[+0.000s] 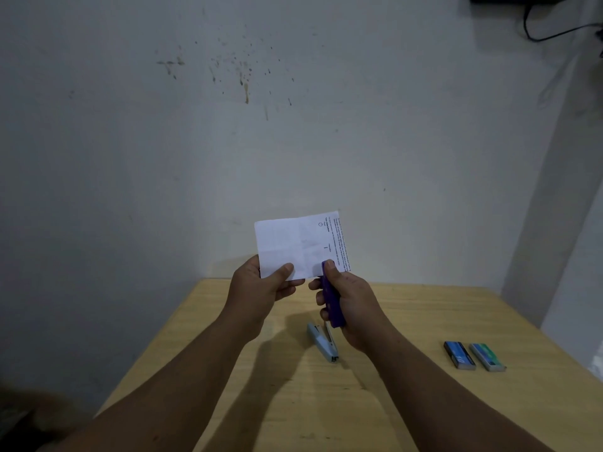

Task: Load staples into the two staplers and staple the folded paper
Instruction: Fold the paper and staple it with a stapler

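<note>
**Purple stapler at the paper's lower edge**

Two staple boxes (473, 355) lie shut on the table's (408, 402) right (contents hidden). The grey stapler (323, 343) lies mid-table, bare wood around it. Raised above, the left hand (261, 285) pinches the folded paper (298, 244); the right hand (350, 305) clenches the purple stapler (330, 296).

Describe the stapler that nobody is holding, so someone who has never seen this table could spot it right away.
Start at the wooden table against the pale wall. Near its middle, just below the right hand, the grey stapler lies flat on the wood. Unlike the purple stapler gripped against the folded paper, it is pale grey, and it is longer and slimmer than the two staple boxes off to its right.
</note>
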